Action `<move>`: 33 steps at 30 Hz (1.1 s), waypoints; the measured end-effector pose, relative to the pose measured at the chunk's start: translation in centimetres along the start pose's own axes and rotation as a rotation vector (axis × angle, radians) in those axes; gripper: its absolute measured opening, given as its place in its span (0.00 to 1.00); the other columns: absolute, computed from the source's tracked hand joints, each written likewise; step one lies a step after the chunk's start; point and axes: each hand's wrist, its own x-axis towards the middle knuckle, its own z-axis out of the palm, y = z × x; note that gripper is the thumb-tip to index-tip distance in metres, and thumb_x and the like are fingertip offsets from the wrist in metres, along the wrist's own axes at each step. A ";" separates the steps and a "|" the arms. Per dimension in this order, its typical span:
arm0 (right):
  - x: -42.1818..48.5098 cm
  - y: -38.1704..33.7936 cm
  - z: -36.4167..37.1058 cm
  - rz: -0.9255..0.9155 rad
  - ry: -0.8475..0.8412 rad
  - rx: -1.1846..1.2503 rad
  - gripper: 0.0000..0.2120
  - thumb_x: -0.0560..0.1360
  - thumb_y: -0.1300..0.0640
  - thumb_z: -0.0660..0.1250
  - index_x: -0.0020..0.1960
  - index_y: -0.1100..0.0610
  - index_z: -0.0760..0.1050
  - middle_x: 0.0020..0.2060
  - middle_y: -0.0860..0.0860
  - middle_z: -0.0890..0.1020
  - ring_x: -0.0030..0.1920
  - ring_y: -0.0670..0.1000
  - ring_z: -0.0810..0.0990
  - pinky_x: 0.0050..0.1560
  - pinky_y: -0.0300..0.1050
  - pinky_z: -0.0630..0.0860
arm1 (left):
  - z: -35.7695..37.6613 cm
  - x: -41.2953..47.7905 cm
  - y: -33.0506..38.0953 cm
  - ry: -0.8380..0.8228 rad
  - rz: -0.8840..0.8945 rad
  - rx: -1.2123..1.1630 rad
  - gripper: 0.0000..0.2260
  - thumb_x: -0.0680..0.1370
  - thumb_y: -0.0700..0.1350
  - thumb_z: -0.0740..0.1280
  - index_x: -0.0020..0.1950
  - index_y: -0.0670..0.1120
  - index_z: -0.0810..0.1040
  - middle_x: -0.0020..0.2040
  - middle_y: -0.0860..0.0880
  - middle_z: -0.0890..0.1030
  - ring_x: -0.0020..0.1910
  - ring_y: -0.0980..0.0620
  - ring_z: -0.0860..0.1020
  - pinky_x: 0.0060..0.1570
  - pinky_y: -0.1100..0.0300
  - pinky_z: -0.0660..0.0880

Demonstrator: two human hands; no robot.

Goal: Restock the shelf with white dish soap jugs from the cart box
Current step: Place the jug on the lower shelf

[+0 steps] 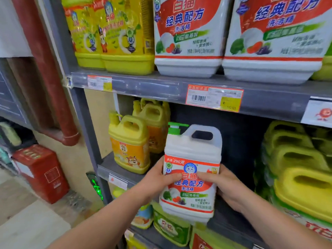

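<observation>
A white dish soap jug [192,155] with a green pump top and a red-and-white label stands upright at the front edge of the middle shelf [115,164]. My left hand [158,178] grips its left side and my right hand [224,184] grips its right side, thumbs across the label. Behind the jug the shelf bay is dark and open. Two larger white jugs [188,38] of the same brand stand on the shelf above. The cart box is out of view.
Yellow jugs [131,144] stand to the left on the same shelf, and yellow-green jugs [301,168] are stacked at the right. More bottles sit on the lower shelf [170,227]. A red box [41,173] rests on the floor at the left.
</observation>
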 end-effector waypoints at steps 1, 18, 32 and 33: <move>0.4 0.0 0.0 -0.006 0.013 -0.006 0.29 0.57 0.60 0.77 0.58 0.60 0.78 0.46 0.57 0.87 0.44 0.55 0.86 0.35 0.42 0.81 | -0.3 1.0 -0.1 -0.020 0.006 0.014 0.24 0.71 0.41 0.74 0.63 0.51 0.71 0.54 0.47 0.84 0.52 0.47 0.83 0.49 0.53 0.80; 7.5 1.1 0.1 0.007 0.276 -0.180 0.33 0.66 0.65 0.77 0.64 0.47 0.67 0.52 0.49 0.84 0.49 0.47 0.83 0.40 0.41 0.80 | -4.1 11.8 -2.2 -0.051 0.089 0.273 0.21 0.66 0.39 0.77 0.51 0.55 0.74 0.45 0.60 0.82 0.42 0.66 0.82 0.39 0.70 0.77; 10.3 1.1 -0.3 0.013 0.427 -0.360 0.30 0.68 0.58 0.76 0.66 0.51 0.67 0.58 0.52 0.80 0.54 0.51 0.79 0.56 0.47 0.75 | -3.3 14.3 -1.9 -0.033 0.084 0.274 0.28 0.71 0.40 0.74 0.67 0.51 0.67 0.52 0.56 0.79 0.51 0.56 0.78 0.52 0.61 0.75; 10.4 1.1 -0.3 0.021 0.429 -0.365 0.31 0.68 0.57 0.76 0.67 0.52 0.67 0.59 0.52 0.80 0.55 0.51 0.79 0.56 0.47 0.75 | -3.3 14.4 -1.8 -0.036 0.080 0.281 0.28 0.71 0.40 0.74 0.68 0.50 0.66 0.54 0.54 0.79 0.53 0.54 0.78 0.54 0.59 0.75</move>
